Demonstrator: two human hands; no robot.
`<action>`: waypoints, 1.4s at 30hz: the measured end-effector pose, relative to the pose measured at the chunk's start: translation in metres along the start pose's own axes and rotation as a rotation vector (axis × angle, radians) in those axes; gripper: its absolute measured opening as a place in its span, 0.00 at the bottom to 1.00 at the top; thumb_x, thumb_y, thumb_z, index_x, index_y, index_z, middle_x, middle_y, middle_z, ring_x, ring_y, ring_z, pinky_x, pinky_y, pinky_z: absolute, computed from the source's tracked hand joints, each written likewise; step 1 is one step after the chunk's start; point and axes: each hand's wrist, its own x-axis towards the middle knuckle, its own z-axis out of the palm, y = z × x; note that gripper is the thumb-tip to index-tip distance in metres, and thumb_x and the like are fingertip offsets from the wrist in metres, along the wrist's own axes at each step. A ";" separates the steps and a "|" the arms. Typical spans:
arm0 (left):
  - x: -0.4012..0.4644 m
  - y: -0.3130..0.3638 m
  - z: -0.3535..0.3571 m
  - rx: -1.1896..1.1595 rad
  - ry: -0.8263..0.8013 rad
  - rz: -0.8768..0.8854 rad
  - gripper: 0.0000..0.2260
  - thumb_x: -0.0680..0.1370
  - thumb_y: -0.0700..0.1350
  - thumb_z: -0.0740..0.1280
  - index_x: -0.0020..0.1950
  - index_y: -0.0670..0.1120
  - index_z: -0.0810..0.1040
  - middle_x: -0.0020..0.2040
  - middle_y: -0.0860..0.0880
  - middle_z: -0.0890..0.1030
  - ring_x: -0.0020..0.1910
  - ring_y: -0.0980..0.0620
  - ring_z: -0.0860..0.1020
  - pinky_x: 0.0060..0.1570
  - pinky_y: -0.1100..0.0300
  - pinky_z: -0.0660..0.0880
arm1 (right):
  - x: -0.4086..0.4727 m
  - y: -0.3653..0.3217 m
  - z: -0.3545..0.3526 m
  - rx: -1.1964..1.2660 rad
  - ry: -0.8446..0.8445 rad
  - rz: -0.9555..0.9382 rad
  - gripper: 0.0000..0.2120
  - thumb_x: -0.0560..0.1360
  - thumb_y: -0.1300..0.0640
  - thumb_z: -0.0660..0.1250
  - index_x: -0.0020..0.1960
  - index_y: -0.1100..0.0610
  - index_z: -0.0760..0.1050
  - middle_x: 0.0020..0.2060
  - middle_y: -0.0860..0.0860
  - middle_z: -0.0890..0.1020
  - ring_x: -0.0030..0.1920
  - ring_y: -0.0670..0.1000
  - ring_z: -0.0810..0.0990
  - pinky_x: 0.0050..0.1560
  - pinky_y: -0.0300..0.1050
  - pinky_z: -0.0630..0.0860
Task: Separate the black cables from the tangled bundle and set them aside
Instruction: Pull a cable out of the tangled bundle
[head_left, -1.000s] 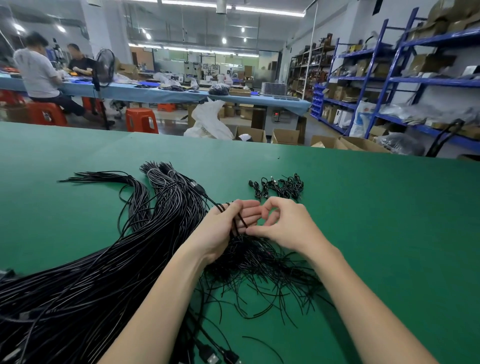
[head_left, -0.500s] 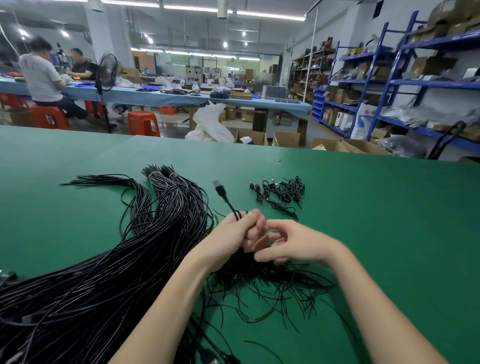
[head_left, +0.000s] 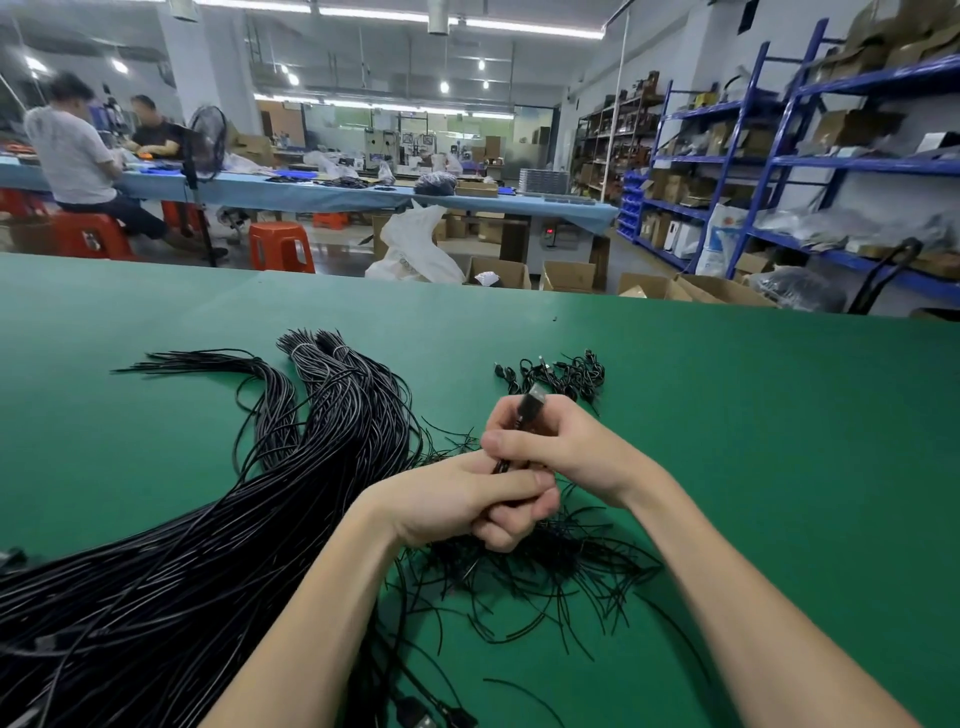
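Your right hand (head_left: 566, 441) is curled around a black cable (head_left: 527, 415) near its end, with the cable's plug (head_left: 535, 401) projecting up and away from the fist. Your left hand (head_left: 467, 499) sits directly below and against the right one, its fingers folded around the same cable where it leaves the right fist. Both hands are held together above the green table (head_left: 753, 415).

The loose tangle of thin black strands (head_left: 545, 582) lies on the table just under and in front of your wrists. The large bundle of black cables (head_left: 234, 519) lies to the left of your hands, running from the near-left edge of the view to its tied ends (head_left: 317, 345) farther back. A small pile of short coiled cables (head_left: 561, 374) lies on the table just beyond your right hand, apart from the large bundle.

Beyond the table stand orange stools (head_left: 280, 247), cardboard boxes (head_left: 566, 275) and blue shelving (head_left: 779, 156).
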 end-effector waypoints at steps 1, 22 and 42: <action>-0.002 0.000 -0.001 -0.001 -0.009 -0.005 0.12 0.83 0.47 0.57 0.44 0.43 0.69 0.28 0.57 0.61 0.26 0.58 0.58 0.28 0.67 0.57 | -0.002 0.000 -0.002 -0.016 -0.014 -0.003 0.06 0.73 0.46 0.73 0.40 0.47 0.80 0.35 0.44 0.80 0.37 0.44 0.76 0.41 0.35 0.72; -0.002 0.008 0.006 0.365 -0.227 -0.019 0.17 0.87 0.39 0.51 0.40 0.46 0.69 0.30 0.49 0.62 0.30 0.50 0.69 0.43 0.59 0.72 | -0.018 -0.014 -0.026 -0.205 -0.448 0.260 0.05 0.80 0.49 0.66 0.47 0.50 0.74 0.36 0.55 0.71 0.35 0.52 0.66 0.35 0.42 0.63; 0.022 -0.012 0.000 0.406 0.385 0.095 0.16 0.87 0.51 0.53 0.42 0.46 0.69 0.29 0.55 0.69 0.41 0.50 0.80 0.50 0.56 0.71 | 0.013 0.029 -0.019 -0.052 0.141 0.164 0.14 0.83 0.52 0.66 0.39 0.53 0.73 0.28 0.50 0.77 0.25 0.44 0.74 0.26 0.33 0.70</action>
